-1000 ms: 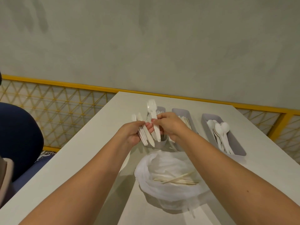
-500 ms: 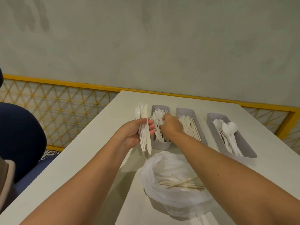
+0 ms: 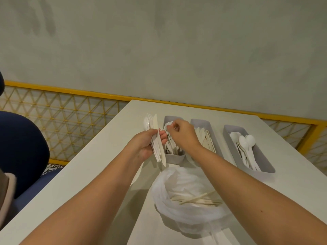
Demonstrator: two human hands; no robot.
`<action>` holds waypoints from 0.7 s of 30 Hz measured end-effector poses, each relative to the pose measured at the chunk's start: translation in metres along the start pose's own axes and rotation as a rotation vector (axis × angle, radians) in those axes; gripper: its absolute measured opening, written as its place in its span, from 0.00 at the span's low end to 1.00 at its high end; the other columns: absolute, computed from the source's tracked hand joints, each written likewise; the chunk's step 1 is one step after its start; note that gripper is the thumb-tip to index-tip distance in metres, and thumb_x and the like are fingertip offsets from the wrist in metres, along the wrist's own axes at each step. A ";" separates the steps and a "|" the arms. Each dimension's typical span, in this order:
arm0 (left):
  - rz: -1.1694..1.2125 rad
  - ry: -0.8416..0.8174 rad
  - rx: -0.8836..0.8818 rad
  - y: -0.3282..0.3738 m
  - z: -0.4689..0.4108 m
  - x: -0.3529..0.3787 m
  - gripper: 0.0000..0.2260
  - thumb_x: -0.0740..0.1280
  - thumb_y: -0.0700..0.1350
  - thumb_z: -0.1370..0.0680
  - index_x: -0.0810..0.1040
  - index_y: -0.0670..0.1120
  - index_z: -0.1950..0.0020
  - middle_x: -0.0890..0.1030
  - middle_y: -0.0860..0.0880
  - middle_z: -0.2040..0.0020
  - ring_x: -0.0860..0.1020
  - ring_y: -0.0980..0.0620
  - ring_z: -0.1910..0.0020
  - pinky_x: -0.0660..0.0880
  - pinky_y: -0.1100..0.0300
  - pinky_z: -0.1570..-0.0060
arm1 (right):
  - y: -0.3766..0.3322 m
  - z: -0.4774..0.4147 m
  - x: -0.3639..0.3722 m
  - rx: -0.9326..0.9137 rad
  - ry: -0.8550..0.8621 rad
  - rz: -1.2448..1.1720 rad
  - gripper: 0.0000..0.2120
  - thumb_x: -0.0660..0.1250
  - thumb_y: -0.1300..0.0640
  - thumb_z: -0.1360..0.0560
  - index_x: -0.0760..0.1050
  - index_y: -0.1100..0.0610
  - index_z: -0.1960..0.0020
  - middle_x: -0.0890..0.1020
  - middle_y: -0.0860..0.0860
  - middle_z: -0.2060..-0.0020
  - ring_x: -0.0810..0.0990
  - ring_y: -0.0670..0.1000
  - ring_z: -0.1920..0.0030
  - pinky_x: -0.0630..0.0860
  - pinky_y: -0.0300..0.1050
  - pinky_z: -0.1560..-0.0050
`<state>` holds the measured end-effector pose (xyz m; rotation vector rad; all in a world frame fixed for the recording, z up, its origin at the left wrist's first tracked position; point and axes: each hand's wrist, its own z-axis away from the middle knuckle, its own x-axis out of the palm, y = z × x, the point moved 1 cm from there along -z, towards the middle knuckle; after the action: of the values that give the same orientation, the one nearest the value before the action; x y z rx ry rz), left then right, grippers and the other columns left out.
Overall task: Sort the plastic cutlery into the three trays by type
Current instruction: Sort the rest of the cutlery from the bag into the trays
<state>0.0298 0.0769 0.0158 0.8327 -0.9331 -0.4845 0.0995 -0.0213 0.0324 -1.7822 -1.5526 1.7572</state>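
Observation:
Three grey trays stand in a row on the white table (image 3: 292,183). The left tray (image 3: 174,157) holds forks, the middle tray (image 3: 200,122) holds knives, and the right tray (image 3: 263,167) holds spoons. My left hand (image 3: 146,145) grips a bundle of mixed white cutlery (image 3: 154,128), held upright just left of the fork tray. My right hand (image 3: 184,136) hovers over the fork tray with its fingers loosely curled and nothing visible in them. In front of the trays, a crumpled white plastic bag (image 3: 177,211) contains several more pieces of cutlery (image 3: 194,200).
A yellow lattice railing (image 3: 70,121) runs behind the table below a grey wall. A dark blue chair (image 3: 21,147) stands off the table's left edge. Bare tabletop lies to the left of the trays and to the right of the bag.
My right hand took a white piece from the bundle, lowered it into the left tray and let it go. It now hovers there without it. The left hand raised the bundle slightly.

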 end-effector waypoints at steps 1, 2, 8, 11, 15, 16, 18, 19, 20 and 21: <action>0.000 0.006 0.008 -0.001 -0.001 0.003 0.11 0.55 0.38 0.18 0.73 0.39 0.57 0.81 0.46 0.74 0.80 0.51 0.67 0.79 0.61 0.68 | -0.005 0.006 -0.001 0.008 -0.067 -0.028 0.06 0.62 0.56 0.22 0.70 0.57 0.56 0.74 0.47 0.70 0.73 0.41 0.73 0.66 0.32 0.73; -0.008 0.016 0.015 -0.003 -0.001 0.006 0.11 0.55 0.38 0.18 0.73 0.39 0.57 0.80 0.46 0.75 0.80 0.51 0.69 0.78 0.61 0.70 | -0.008 0.011 -0.001 0.021 -0.133 -0.020 0.05 0.63 0.55 0.22 0.71 0.56 0.55 0.75 0.48 0.68 0.73 0.41 0.71 0.67 0.33 0.72; -0.059 -0.032 0.009 -0.012 0.005 0.025 0.12 0.53 0.37 0.18 0.72 0.39 0.58 0.80 0.43 0.72 0.77 0.48 0.65 0.74 0.51 0.65 | -0.007 0.021 -0.011 0.083 -0.254 0.062 0.08 0.63 0.58 0.23 0.73 0.57 0.60 0.76 0.52 0.67 0.75 0.51 0.64 0.74 0.45 0.58; -0.078 -0.045 -0.004 -0.013 0.008 0.035 0.12 0.53 0.38 0.19 0.73 0.40 0.58 0.80 0.41 0.68 0.77 0.46 0.67 0.74 0.49 0.63 | -0.003 0.022 -0.023 0.146 -0.245 -0.046 0.09 0.64 0.59 0.23 0.74 0.57 0.62 0.75 0.51 0.71 0.74 0.47 0.71 0.73 0.38 0.68; -0.055 -0.064 -0.015 -0.015 0.009 0.049 0.11 0.54 0.38 0.19 0.73 0.40 0.57 0.77 0.40 0.61 0.76 0.44 0.63 0.73 0.48 0.61 | 0.003 0.022 -0.037 0.160 -0.187 -0.103 0.11 0.64 0.59 0.23 0.72 0.54 0.65 0.76 0.50 0.69 0.73 0.46 0.70 0.67 0.35 0.72; -0.048 -0.067 -0.019 -0.015 0.009 0.052 0.11 0.54 0.39 0.19 0.73 0.40 0.57 0.77 0.40 0.61 0.76 0.45 0.63 0.74 0.48 0.61 | 0.005 0.021 -0.039 0.165 -0.176 -0.118 0.12 0.64 0.60 0.23 0.72 0.54 0.65 0.76 0.50 0.69 0.73 0.47 0.70 0.66 0.35 0.72; -0.023 -0.065 -0.027 -0.017 0.008 0.056 0.11 0.55 0.39 0.19 0.73 0.40 0.58 0.78 0.41 0.64 0.79 0.46 0.67 0.76 0.50 0.64 | 0.010 0.019 -0.043 0.178 -0.131 -0.155 0.11 0.64 0.60 0.23 0.71 0.53 0.65 0.76 0.50 0.68 0.74 0.48 0.68 0.66 0.37 0.71; -0.011 -0.068 -0.031 -0.018 0.006 0.058 0.10 0.56 0.38 0.19 0.73 0.39 0.58 0.79 0.42 0.65 0.80 0.47 0.71 0.78 0.51 0.67 | 0.012 0.018 -0.044 0.182 -0.093 -0.183 0.11 0.63 0.60 0.24 0.71 0.53 0.64 0.76 0.50 0.68 0.74 0.49 0.67 0.67 0.38 0.70; 0.004 -0.084 -0.033 -0.020 0.006 0.059 0.09 0.57 0.37 0.20 0.73 0.39 0.58 0.79 0.42 0.63 0.80 0.48 0.72 0.80 0.52 0.68 | 0.015 0.015 -0.047 0.183 -0.044 -0.209 0.10 0.63 0.60 0.24 0.71 0.54 0.63 0.76 0.50 0.67 0.75 0.49 0.66 0.69 0.39 0.69; 0.015 -0.104 -0.034 -0.021 0.005 0.060 0.09 0.57 0.37 0.20 0.73 0.39 0.57 0.79 0.42 0.60 0.81 0.49 0.71 0.81 0.53 0.66 | 0.019 0.011 -0.050 0.182 0.016 -0.220 0.09 0.63 0.60 0.24 0.71 0.55 0.63 0.76 0.50 0.67 0.76 0.50 0.65 0.70 0.39 0.68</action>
<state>0.0568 0.0214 0.0309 0.7755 -1.0231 -0.5332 0.1128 -0.0727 0.0460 -1.4774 -1.4670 1.7128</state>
